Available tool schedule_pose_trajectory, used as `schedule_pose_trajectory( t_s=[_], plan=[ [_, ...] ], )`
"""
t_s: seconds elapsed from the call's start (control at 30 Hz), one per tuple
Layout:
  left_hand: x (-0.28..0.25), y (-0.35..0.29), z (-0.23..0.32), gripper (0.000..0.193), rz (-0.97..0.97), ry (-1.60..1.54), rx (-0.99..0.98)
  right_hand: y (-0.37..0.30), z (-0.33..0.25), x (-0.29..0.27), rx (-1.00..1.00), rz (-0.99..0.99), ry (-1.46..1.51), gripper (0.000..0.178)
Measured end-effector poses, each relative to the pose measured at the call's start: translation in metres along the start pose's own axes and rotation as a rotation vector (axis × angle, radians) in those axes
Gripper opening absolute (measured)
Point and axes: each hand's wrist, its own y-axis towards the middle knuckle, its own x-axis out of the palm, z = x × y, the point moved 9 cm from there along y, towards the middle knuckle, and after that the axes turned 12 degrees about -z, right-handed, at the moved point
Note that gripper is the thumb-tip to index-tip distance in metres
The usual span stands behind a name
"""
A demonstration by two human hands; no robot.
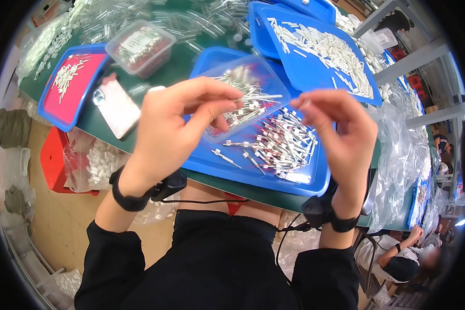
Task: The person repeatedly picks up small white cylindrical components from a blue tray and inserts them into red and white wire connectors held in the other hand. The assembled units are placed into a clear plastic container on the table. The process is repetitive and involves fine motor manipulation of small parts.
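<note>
Above the clear plastic container, my left hand is closed in a pinch. A thin white-and-silver stick juts from its fingertips toward the right. My right hand is slightly blurred, with thumb and fingertips pressed together; whether something small is between them I cannot make out. The container holds many similar sticks and rests on a blue tray. Beside it in that tray lies a pile of thin sticks with small white tabs and some red parts.
Another blue tray at the back right carries short white tubes. At the left are a blue tray with a pink base, a lidless clear tub and a phone. Clear tubes lie behind; a co-worker sits at right.
</note>
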Motion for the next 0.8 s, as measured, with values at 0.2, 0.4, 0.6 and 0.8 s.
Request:
schedule_pose_trajectory(
  t_s=[0.2, 0.4, 0.6, 0.8],
  plan=[
    [0.016, -0.008, 0.040, 0.015, -0.042, 0.133, 0.149, -0.021, -0.003, 0.004, 0.031, 0.094, 0.192, 0.014],
    [0.017, -0.010, 0.041, 0.014, -0.041, 0.132, 0.178, -0.027, -0.008, 0.000, -0.040, 0.091, 0.235, 0.017],
    [0.019, -0.010, 0.037, 0.014, -0.082, 0.109, 0.145, -0.030, -0.011, -0.001, -0.038, 0.085, 0.160, 0.017],
    [0.024, -0.005, 0.017, 0.018, -0.228, -0.191, -0.024, -0.030, -0.020, -0.001, -0.071, 0.062, 0.036, 0.015]
  ],
)
